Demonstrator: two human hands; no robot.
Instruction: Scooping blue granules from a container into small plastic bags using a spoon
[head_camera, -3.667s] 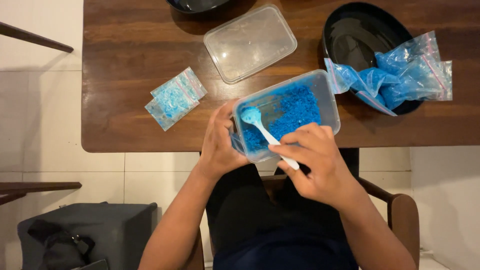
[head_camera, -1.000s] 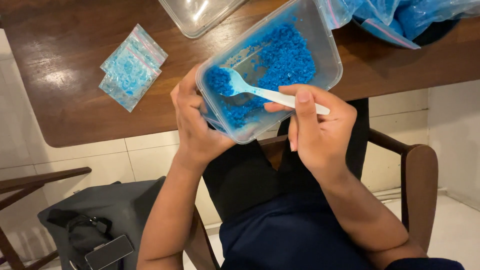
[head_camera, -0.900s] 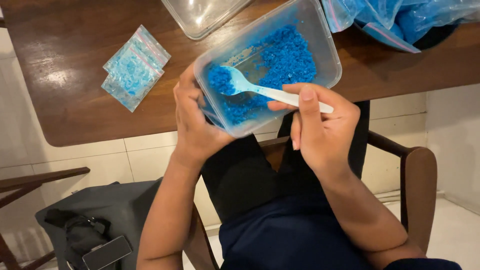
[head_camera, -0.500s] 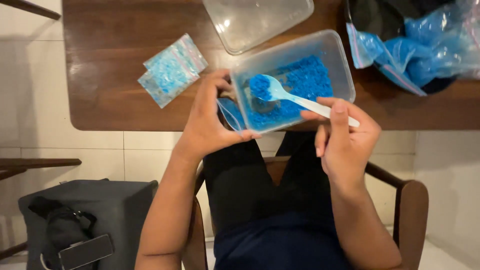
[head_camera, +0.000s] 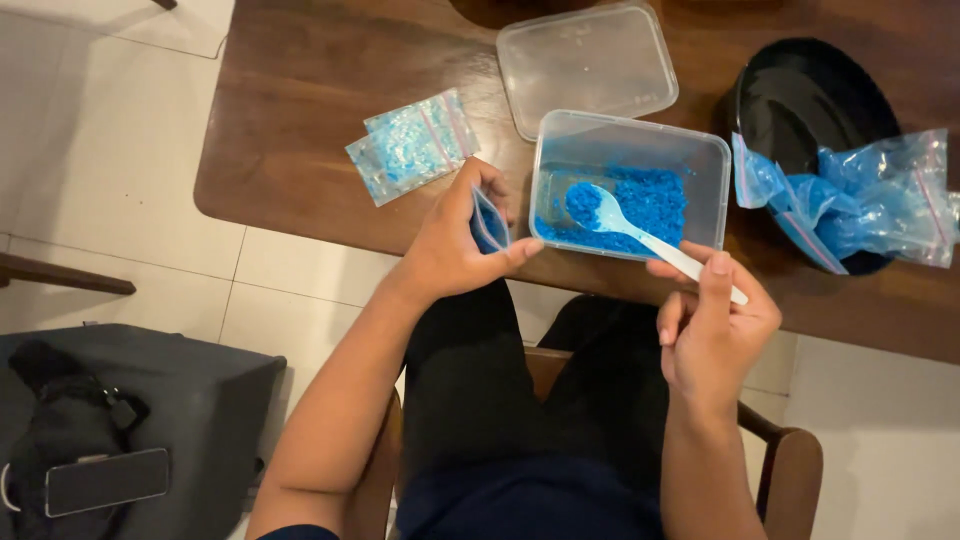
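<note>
My left hand (head_camera: 455, 245) pinches a small clear zip bag (head_camera: 487, 222) with blue granules in it, held at the table's near edge beside a clear plastic container (head_camera: 640, 135). The container holds a layer of blue granules (head_camera: 655, 200). My right hand (head_camera: 712, 330) grips the handle of a white plastic spoon (head_camera: 640, 233). The spoon's bowl carries a heap of blue granules and hovers inside the container, to the right of the bag.
Filled small bags (head_camera: 412, 145) lie on the brown wooden table (head_camera: 300, 110) to the left. The clear lid (head_camera: 585, 62) rests behind the container. A black oval tray (head_camera: 800, 100) at the right holds several blue-filled bags (head_camera: 860, 195). A dark bag (head_camera: 110, 430) sits on the tiled floor.
The view has shifted. My left hand has let go of the container's edge and now holds only the small bag, which stands more upright. The loaded spoon stays over the container.
</note>
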